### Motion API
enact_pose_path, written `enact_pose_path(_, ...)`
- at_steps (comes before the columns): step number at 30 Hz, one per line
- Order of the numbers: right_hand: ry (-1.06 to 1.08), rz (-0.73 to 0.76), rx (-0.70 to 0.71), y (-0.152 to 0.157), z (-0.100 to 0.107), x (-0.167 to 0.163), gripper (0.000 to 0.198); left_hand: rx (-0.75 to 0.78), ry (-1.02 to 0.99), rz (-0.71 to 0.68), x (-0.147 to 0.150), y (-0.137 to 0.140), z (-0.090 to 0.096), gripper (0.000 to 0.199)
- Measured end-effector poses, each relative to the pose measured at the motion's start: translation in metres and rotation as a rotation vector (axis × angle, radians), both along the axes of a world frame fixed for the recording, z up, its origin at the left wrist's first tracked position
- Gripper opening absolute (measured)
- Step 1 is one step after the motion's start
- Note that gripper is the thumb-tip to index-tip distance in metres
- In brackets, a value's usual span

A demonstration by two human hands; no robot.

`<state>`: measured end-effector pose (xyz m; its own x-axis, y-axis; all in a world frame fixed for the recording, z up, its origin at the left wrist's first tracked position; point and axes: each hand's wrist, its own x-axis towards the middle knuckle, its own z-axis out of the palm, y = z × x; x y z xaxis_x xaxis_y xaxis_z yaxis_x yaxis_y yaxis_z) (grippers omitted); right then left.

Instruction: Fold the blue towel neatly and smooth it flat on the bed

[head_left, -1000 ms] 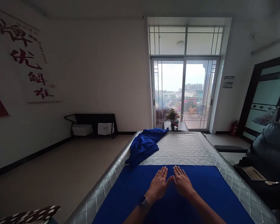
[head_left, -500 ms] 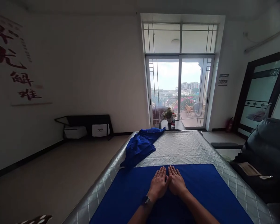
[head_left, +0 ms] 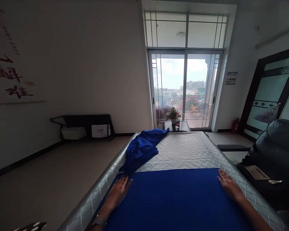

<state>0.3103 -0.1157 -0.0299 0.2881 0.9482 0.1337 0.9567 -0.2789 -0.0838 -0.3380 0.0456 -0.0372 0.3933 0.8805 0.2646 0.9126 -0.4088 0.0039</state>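
In the head view, a smooth blue cloth (head_left: 168, 195) lies spread flat over the near part of a surface (head_left: 188, 149) with a silver quilted cover. The person's left hand (head_left: 118, 190) rests palm down by its far left corner, fingers extended and gripping nothing; a band (head_left: 100, 220) circles that wrist. The right hand (head_left: 228, 185) lies likewise flattened at the far right corner, fingers straight and holding nothing, the hands well apart. Just beyond the left hand, a crumpled blue garment (head_left: 140, 150) sits along the surface's left side. Past the far end stand a potted plant (head_left: 173, 114) and a bottle (head_left: 177, 122), before a sliding glass door (head_left: 170, 77). A dark armchair (head_left: 279, 138) is at right.
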Motion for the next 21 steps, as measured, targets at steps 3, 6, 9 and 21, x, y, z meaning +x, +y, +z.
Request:
enact_pose_path(3, -0.011, -0.022, 0.039, 0.001, -0.009, 0.008, 0.073, -0.011, -0.016, 0.014, -0.011, 0.007, -0.006, 0.053)
enact_pose_path(6, -0.011, -0.037, 0.035, 0.004, -0.014, 0.006, 0.073, 0.001, -0.093, 0.098, -0.014, 0.012, -0.008, 0.059)
enact_pose_path(9, -0.016, -0.044, 0.022, 0.006, -0.019, 0.009, 0.072, -0.043, -0.142, 0.186, -0.02, 0.014, -0.007, 0.066)
enact_pose_path(21, -0.179, -0.112, 0.072, 0.012, 0.012, -0.036, 0.063, 0.033, -0.195, 0.241, 0.009, -0.008, 0.037, 0.067)
